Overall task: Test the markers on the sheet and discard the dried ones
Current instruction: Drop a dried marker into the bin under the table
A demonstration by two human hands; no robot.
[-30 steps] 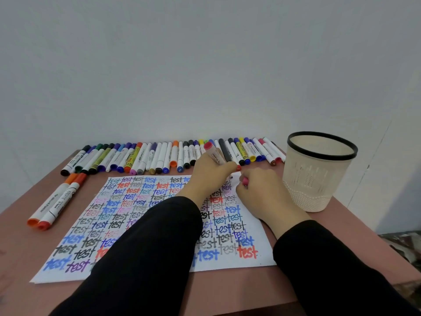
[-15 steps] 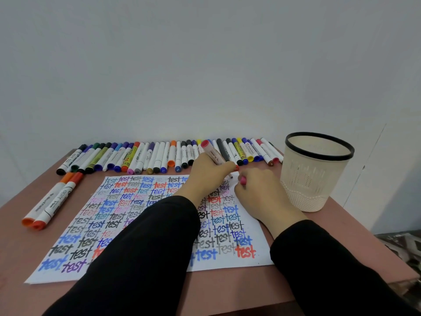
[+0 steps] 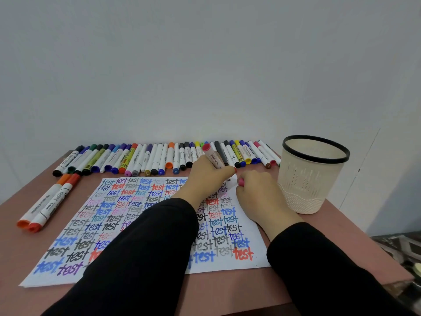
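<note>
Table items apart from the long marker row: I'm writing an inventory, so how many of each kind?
orange markers: 2
held marker, in left hand: 1
pink cap, in right hand: 1
sheet: 1
bin: 1
Total: 6

Left hand (image 3: 205,176) around a pink-ended marker (image 3: 213,157), right hand (image 3: 257,195) around a pink cap (image 3: 241,182), both over the sheet (image 3: 136,213)
</note>
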